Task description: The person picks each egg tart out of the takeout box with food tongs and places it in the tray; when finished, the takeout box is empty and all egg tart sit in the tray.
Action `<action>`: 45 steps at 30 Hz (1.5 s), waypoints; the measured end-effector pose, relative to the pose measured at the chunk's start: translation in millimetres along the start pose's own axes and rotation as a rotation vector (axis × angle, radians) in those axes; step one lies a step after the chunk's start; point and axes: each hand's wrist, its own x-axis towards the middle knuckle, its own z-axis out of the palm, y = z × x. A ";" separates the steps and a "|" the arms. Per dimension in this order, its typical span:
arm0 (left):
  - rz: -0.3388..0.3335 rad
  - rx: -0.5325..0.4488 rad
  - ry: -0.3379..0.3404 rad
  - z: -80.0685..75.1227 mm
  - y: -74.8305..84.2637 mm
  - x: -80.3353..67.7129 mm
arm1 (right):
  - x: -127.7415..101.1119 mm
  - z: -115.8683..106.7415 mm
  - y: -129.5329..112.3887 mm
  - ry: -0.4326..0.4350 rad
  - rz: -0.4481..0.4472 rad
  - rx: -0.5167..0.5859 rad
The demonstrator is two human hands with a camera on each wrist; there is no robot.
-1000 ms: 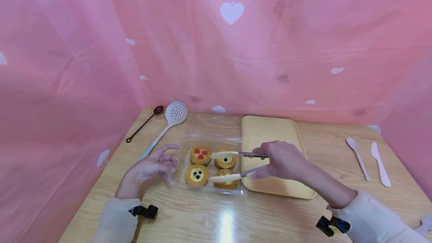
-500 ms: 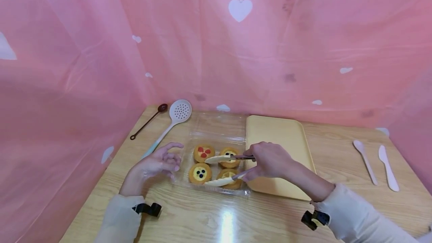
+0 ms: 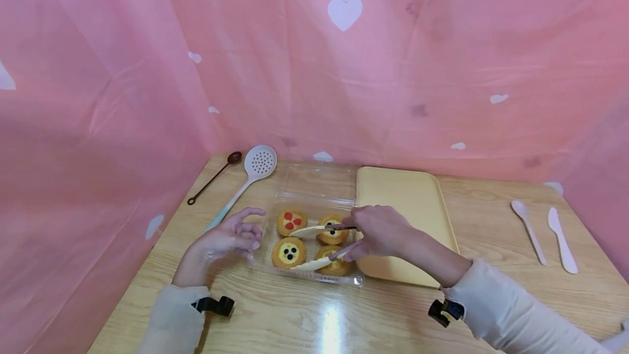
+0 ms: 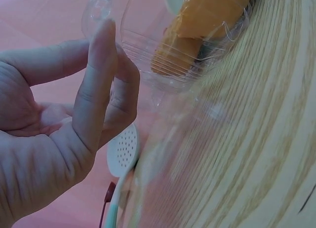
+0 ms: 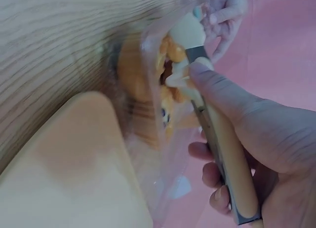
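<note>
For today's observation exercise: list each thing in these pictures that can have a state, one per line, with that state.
Clear plastic box: lid open, four tarts inside.
Tongs: open, tips over the box.
Right hand: grips the tongs.
Left hand: fingers relaxed, holds nothing, beside the box.
Yellow tray: nothing on the part in view.

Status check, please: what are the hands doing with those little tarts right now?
Right hand grips tongs, open over the tarts in the clear box. Left hand open beside the box. Nothing blocking; yellow tray alongside.
</note>
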 end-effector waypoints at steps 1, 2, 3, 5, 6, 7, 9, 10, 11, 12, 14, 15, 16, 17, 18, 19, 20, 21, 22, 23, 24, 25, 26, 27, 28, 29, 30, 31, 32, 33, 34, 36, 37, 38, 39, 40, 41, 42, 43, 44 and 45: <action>0.000 -0.002 0.000 0.1 0.4 -0.3 | 0.1 1.5 1.7 0.009 -0.016 -0.002; 0.002 -0.001 -0.001 0.0 0.5 -0.5 | -0.1 3.2 3.5 0.018 -0.033 -0.003; 0.005 0.004 -0.001 0.0 0.7 -0.7 | -0.5 4.7 5.2 0.028 -0.050 -0.005; 0.007 0.009 -0.005 -0.1 1.1 -1.0 | -1.7 7.8 8.6 0.044 -0.079 0.005; 0.006 0.011 -0.005 -0.2 1.2 -1.0 | -2.6 9.2 10.2 0.052 -0.089 0.009; 0.006 0.013 -0.007 -0.5 1.0 -1.0 | -3.5 10.2 11.7 0.060 -0.098 0.017; 0.007 0.016 -0.012 -0.6 0.9 -0.7 | -5.6 10.8 14.3 0.070 -0.103 0.048; 0.007 0.014 -0.014 -0.8 0.7 -0.6 | -6.4 10.3 15.5 0.077 -0.102 0.065; 0.007 0.013 -0.015 -0.9 0.5 -0.4 | -7.2 9.1 16.6 0.088 -0.102 0.080; 0.010 0.012 -0.017 -1.1 0.1 -0.3 | -7.8 7.4 17.4 0.103 -0.098 0.094; 0.019 0.013 -0.021 -1.8 -0.8 -0.4 | -8.7 2.8 18.8 0.133 -0.092 0.119; 0.021 0.014 -0.022 -2.4 -1.3 -0.7 | -8.9 0.5 19.5 0.149 -0.093 0.124; 0.024 0.017 -0.021 -2.8 -1.6 -0.8 | -9.3 -2.3 19.6 0.161 -0.091 0.124; 0.025 0.022 -0.018 -3.1 -1.8 -1.0 | -9.5 -4.6 19.9 0.172 -0.090 0.124; 0.027 0.027 -0.016 -3.5 -2.1 -1.0 | -9.8 -6.5 20.3 0.176 -0.084 0.121; 0.025 0.029 -0.012 -3.6 -2.0 -1.1 | -10.1 -8.0 21.0 0.178 -0.085 0.118; 0.020 0.031 -0.006 -3.3 -1.7 -1.2 | -10.4 -9.5 21.4 0.177 -0.081 0.116; 0.020 0.034 -0.005 -3.4 -1.8 -1.2 | -10.8 -10.8 22.0 0.174 -0.077 0.113; 0.016 0.033 0.001 -3.2 -1.7 -1.2 | -11.3 -12.4 22.6 0.170 -0.070 0.114; 0.011 0.029 0.005 -3.2 -1.7 -1.1 | -11.9 -13.8 23.8 0.170 -0.066 0.115; 0.006 0.027 0.008 -3.1 -1.7 -1.1 | -12.6 -15.4 25.5 0.172 -0.061 0.119; 0.003 0.025 0.008 -3.0 -1.6 -1.0 | -13.5 -17.8 27.3 0.176 -0.058 0.123; 0.001 0.025 0.011 -3.2 -1.8 -1.2 | -14.5 -20.7 29.6 0.182 -0.052 0.126; 0.002 0.025 0.010 -3.6 -2.2 -1.3 | -15.8 -23.9 32.6 0.194 -0.050 0.130; -0.003 0.021 0.014 -3.8 -2.4 -1.3 | -17.3 -27.5 35.8 0.211 -0.046 0.132; -0.003 0.020 0.014 -4.1 -2.5 -1.5 | -18.9 -31.2 39.8 0.228 -0.045 0.133; 0.000 0.019 0.011 -4.4 -2.8 -1.6 | -20.9 -35.5 44.6 0.233 -0.042 0.157; 0.004 0.016 0.007 -4.6 -3.2 -1.7 | -23.1 -39.8 49.9 0.235 -0.034 0.183; 0.005 0.011 0.005 -4.8 -3.6 -1.8 | -25.7 -44.3 55.7 0.234 -0.025 0.213; 0.010 0.007 0.001 -4.8 -4.0 -1.7 | -28.3 -48.4 62.2 0.233 -0.021 0.249; 0.012 0.004 -0.003 -4.7 -4.1 -1.7 | -31.2 -52.2 69.5 0.239 -0.016 0.271; 0.019 0.001 -0.014 -4.7 -4.9 -1.5 | -37.9 -59.0 85.6 0.241 0.003 0.308; 0.019 0.001 -0.015 -4.6 -5.1 -1.6 | -41.2 -61.9 93.5 0.251 0.022 0.291; 0.019 0.003 -0.015 -4.7 -5.2 -1.6 | -44.5 -64.5 101.4 0.261 0.038 0.268; 0.020 0.003 -0.015 -4.9 -5.4 -1.6 | -47.6 -66.5 109.4 0.273 0.057 0.238; 0.019 0.003 -0.015 -5.0 -5.4 -1.6 | -50.8 -68.3 116.5 0.278 0.087 0.205; 0.019 0.001 -0.016 -5.3 -5.4 -1.5 | -53.7 -69.7 123.2 0.273 0.114 0.183; 0.021 -0.001 -0.017 -5.6 -5.4 -1.5 | -56.2 -70.9 129.3 0.270 0.140 0.163; 0.024 -0.002 -0.021 -5.8 -5.5 -1.5 | -58.6 -71.4 134.7 0.265 0.164 0.149; 0.025 -0.007 -0.025 -5.9 -5.5 -1.4 | -60.6 -71.4 139.5 0.259 0.185 0.141; 0.026 -0.012 -0.029 -5.9 -5.3 -1.4 | -62.6 -70.8 143.8 0.254 0.203 0.134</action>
